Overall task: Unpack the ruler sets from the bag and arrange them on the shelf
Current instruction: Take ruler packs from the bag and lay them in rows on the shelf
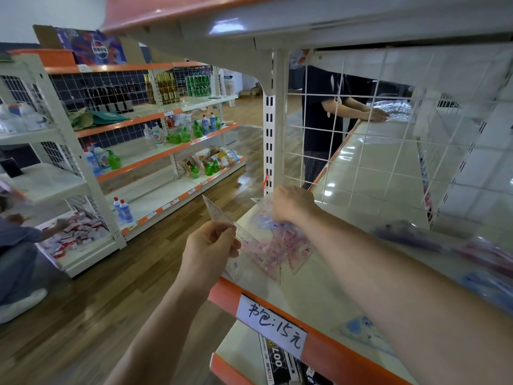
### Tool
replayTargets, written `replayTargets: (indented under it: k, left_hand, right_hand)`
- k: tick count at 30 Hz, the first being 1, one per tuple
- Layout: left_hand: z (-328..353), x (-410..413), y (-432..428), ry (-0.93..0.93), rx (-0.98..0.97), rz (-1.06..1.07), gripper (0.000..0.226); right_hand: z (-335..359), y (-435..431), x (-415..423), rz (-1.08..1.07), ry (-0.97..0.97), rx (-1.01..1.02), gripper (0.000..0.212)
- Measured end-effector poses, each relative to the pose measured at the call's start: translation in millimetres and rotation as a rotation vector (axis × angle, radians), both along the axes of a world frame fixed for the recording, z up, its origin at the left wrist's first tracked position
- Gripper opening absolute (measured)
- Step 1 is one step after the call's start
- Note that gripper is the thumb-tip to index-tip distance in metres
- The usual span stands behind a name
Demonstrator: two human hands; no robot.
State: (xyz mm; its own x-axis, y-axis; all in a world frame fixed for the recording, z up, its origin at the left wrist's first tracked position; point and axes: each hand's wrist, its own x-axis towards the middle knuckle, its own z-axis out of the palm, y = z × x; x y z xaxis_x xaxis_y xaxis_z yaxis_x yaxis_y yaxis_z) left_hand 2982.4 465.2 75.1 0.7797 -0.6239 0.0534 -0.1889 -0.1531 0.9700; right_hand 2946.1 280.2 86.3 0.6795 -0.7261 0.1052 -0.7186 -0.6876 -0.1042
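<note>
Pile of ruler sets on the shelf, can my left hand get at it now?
Reach, probably yes: nothing lies between. But the left hand pinches a triangular ruler, and the right hand grips the pile.

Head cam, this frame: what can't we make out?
Head view:
- Right hand: fingers hidden behind its own back; grip on ruler sets unclear.
- Packets on the shelf, right side: blurred, contents unreadable.
- Boxes on lower shelf: cut off by bottom edge.

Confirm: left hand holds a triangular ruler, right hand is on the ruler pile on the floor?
No. Head view: the ruler pile lies on the shelf, not the floor. Rest is right: left hand holds a triangular ruler, right hand on the pile.
</note>
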Motion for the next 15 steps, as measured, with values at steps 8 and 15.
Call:
replayTargets:
  k: [8,15]
  left_hand:
    - [-0.1,1.1,1.5,0.004,-0.012,-0.009,0.014]
    - [1.9,3.0,0.1,0.034,-0.005,0.007,0.013]
  right_hand:
    - [3.7,-4.6,3.1,-0.062,0.002,0.186,0.029]
    - [2.1,-7.5,-4.4,-0.056,-0.143,0.345,0.012]
